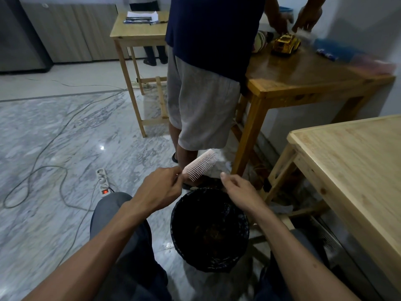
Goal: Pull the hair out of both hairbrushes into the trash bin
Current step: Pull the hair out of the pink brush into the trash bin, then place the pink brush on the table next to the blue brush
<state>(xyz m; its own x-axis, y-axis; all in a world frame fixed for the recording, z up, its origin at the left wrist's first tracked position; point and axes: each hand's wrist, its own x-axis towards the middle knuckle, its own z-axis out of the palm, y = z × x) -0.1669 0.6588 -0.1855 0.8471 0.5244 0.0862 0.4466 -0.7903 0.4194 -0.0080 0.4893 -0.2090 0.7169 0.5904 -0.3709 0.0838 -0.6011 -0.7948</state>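
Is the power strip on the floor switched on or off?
On: the power strip has its red rocker switch glowing at the near end, and a plug sits in one socket.

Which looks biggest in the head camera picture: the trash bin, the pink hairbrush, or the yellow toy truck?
Largest to smallest as they look:
1. trash bin
2. pink hairbrush, held by the left hand
3. yellow toy truck

The brush and truck look close in size, and the truck is farther away, so that order is unsure.

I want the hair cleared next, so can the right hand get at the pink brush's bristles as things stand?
Probably yes. The right hand hovers just beside the pink hairbrush, which the left hand holds by its handle above the trash bin. The bristles face the right hand, with nothing between them.
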